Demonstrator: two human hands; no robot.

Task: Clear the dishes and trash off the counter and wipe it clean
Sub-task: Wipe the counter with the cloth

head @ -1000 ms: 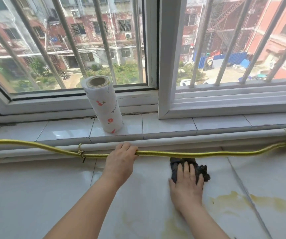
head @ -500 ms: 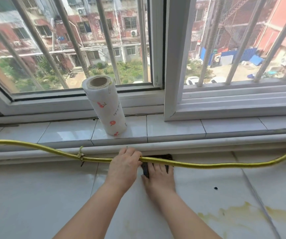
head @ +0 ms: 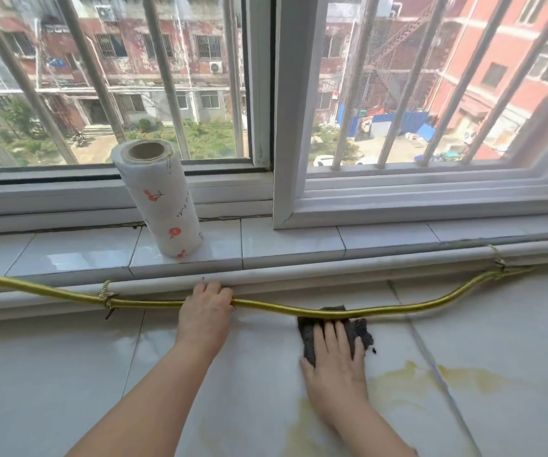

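Left hand (head: 205,308) gripping yellow hose (head: 299,311), right hand (head: 333,361) flat, pressing dark cloth (head: 309,331) onto counter (head: 68,374)

paper roll (head: 160,199) on sill (head: 68,252), cloth (head: 333,331) on counter (head: 51,374)

Glossy tiled counter (head: 68,374); coarse, matt knit cloth (head: 309,338); shiny yellow hose (head: 282,308); soft printed paper roll (head: 163,206).

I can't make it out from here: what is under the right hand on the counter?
A dark grey cloth, pressed onto the white counter by the right hand; its far edge reaches the yellow hose. The counter beneath the cloth is hidden.
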